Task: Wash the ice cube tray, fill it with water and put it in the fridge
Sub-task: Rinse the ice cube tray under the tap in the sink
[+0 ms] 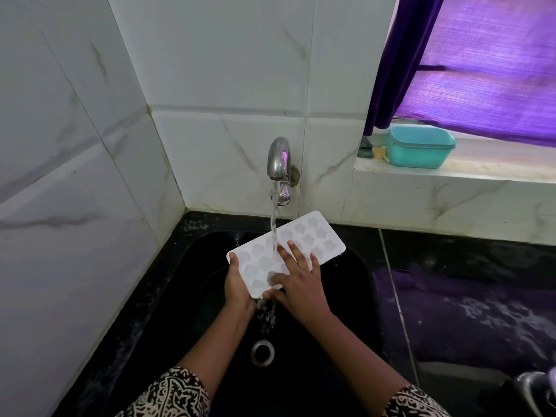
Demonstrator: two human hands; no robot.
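We hold the ice cube tray [313,236] tilted over the sink [355,284], under the tap [279,158] at 12 o'clock, so water drains. Our left hand [237,284] grips its edge, and our right hand [301,281] presses flat to rub.

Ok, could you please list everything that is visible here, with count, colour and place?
sink: one, black, centre
drain: one, metal, sink bottom
counter: one, black, wet, right of the sink
tap: one, silver, on the white tiled wall, running
ice cube tray: one, white, under the tap's water, over the sink
window ledge: one, pale, upper right
container: one, teal, on the ledge
curtain: one, purple, above the ledge
sleeves: two, black and white pattern, bottom edge
left hand: one, grips the tray's near end
right hand: one, fingers spread flat on the tray
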